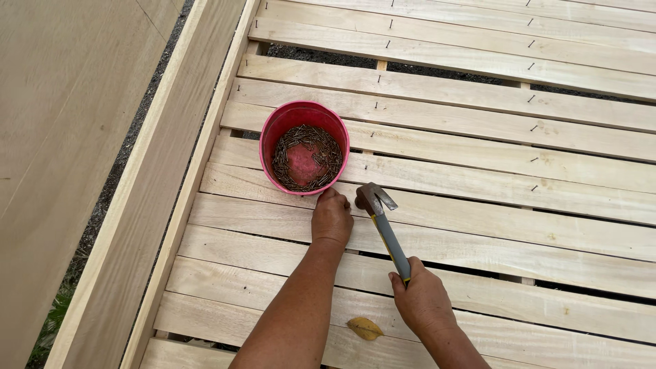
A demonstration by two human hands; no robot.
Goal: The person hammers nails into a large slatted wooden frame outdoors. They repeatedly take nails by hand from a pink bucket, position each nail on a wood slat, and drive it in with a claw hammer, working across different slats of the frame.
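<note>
My left hand [332, 217] rests fingers-down on a pale wooden slat [478, 219], just below a red bucket [280, 121] filled with small dark nails [311, 140]. Its fingertips are pinched together near the hammer head, and whether they hold a nail is hidden. My right hand [422, 301] grips the grey handle of a claw hammer [383, 219]. The hammer head sits right beside my left fingertips, on or just above the slat.
The slats lie side by side across a wooden frame, with nails standing partly driven in two lines. A long side board [164, 184] runs along the left. A plywood sheet [61, 137] lies further left. A dry yellow leaf [364, 328] sits between my forearms.
</note>
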